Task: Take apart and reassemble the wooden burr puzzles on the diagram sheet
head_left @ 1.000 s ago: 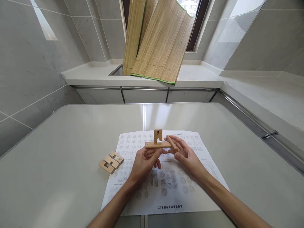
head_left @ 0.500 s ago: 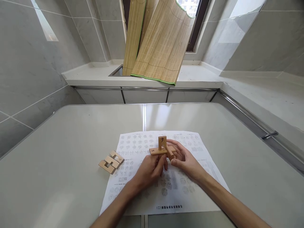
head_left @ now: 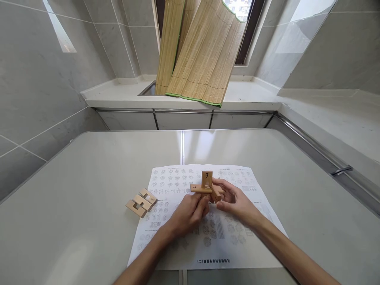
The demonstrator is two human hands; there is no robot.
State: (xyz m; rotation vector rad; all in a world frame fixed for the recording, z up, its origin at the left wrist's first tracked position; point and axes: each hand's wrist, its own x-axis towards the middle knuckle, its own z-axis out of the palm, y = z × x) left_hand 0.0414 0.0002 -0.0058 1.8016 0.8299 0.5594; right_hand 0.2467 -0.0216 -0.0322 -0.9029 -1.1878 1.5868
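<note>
Left hand (head_left: 191,209) and right hand (head_left: 236,198) hold 3 wooden pieces (head_left: 204,190) above paper (head_left: 204,251).

One head-worn view, facing forward and down across the table (head_left: 89,170), left hand (head_left: 190,211) and right hand (head_left: 237,200) fairly near at lower centre, wide enough for walls (head_left: 38,79) either side, window (head_left: 239,8) at top

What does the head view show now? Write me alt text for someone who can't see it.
A person's left hand and right hand hold three crossed wooden pieces above a printed sheet on a pale table. Three notched wooden pieces lie at the sheet's left edge; bamboo matting is by a window beyond.
</note>
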